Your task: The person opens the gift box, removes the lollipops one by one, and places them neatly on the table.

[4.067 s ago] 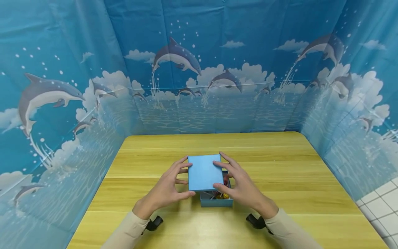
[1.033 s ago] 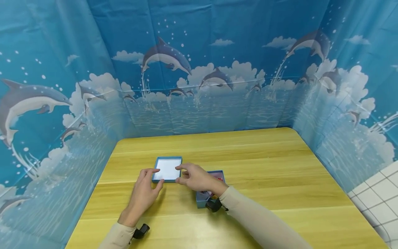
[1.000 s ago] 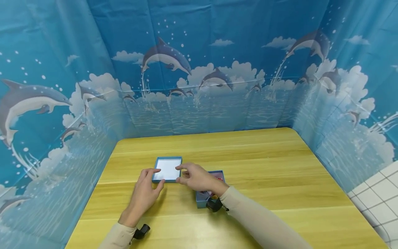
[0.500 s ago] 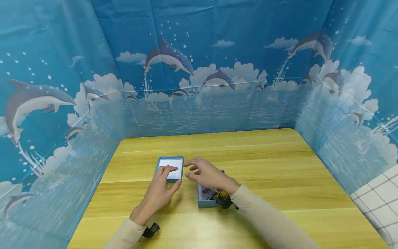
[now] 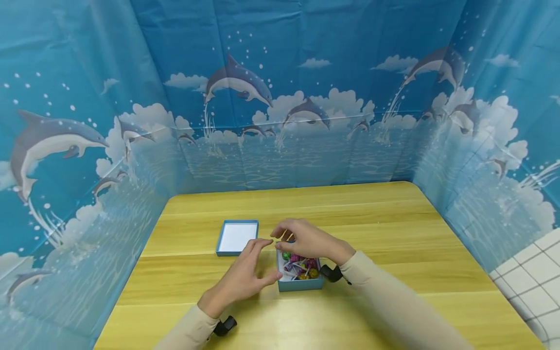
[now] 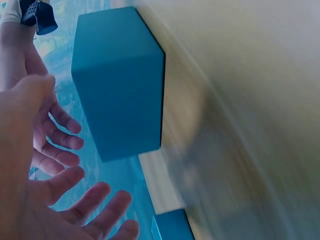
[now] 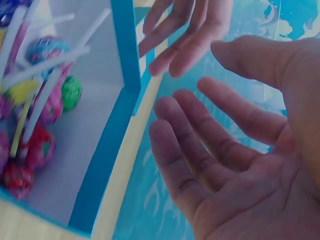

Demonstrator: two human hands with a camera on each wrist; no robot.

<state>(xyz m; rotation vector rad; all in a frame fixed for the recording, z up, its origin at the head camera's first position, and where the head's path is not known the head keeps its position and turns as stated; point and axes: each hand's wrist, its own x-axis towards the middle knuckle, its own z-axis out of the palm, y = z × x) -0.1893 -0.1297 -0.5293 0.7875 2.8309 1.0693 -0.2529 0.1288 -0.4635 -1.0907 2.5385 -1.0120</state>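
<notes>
A blue box (image 5: 300, 286) without its lid stands on the table, holding several wrapped lollipops (image 5: 302, 267) with white sticks. My right hand (image 5: 308, 238) hovers over the box's far edge, fingers loosely bent and holding nothing. To the box's left is my left hand (image 5: 242, 274), fingers spread, thumb close to the near left corner; whether it touches cannot be told. The blue lid (image 5: 236, 237) lies with its white inside up, left of the box. In the left wrist view the box's outer wall (image 6: 117, 100) faces my palm. Lollipops (image 7: 42, 95) show clearly in the right wrist view.
The yellow wood-grain table (image 5: 372, 243) extends around the box and lid. Behind it and at its sides hangs a blue dolphin-print curtain (image 5: 280, 160). White floor tiles (image 5: 529, 272) show at the right. Each wrist wears a black camera (image 5: 225, 325).
Both hands earlier held the lid over the box. It then came to lie inside up on the table at the left. Both hands have since left it and moved right to the box.
</notes>
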